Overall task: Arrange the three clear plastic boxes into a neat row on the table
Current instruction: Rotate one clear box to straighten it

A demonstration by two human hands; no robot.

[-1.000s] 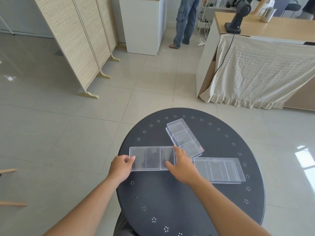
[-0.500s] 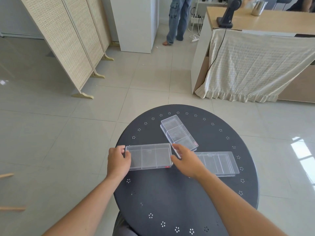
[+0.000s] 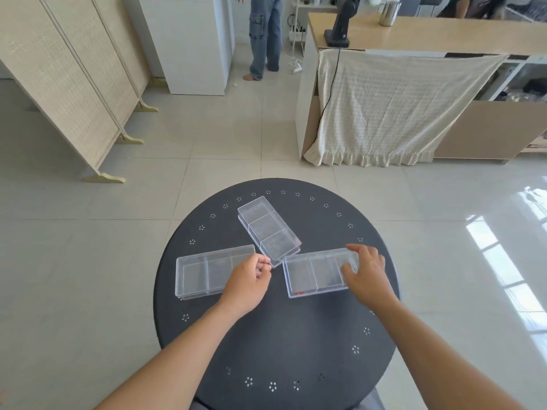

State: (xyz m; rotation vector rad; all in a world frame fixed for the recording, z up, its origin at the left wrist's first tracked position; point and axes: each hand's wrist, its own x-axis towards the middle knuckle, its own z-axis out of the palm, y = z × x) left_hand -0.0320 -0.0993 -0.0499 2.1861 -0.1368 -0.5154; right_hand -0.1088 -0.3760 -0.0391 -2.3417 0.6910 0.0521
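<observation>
Three clear plastic boxes lie on the round black table [image 3: 275, 335]. The left box [image 3: 204, 272] lies crosswise. The middle box [image 3: 266, 227] lies diagonally, its near corner wedged between the other two. The right box [image 3: 313, 273] lies crosswise, slightly tilted, with a red spot at its near left corner. My right hand [image 3: 367, 273] grips the right box's right end, thumb on the far edge. My left hand [image 3: 247, 284] covers the left box's right end with fingers curled, fingertips at the middle box's near corner. I cannot tell whether they pinch it.
A folding woven screen [image 3: 68, 81] stands at the left. A white cabinet [image 3: 192, 42] is at the back. A counter draped with a cream cloth [image 3: 390, 108] is at the right. A person in jeans [image 3: 265, 34] stands on the tiled floor behind.
Both hands left the ends of the left box. My right hand moved right onto the right box's end. My left hand shifted right to the gap by the middle box's corner.
</observation>
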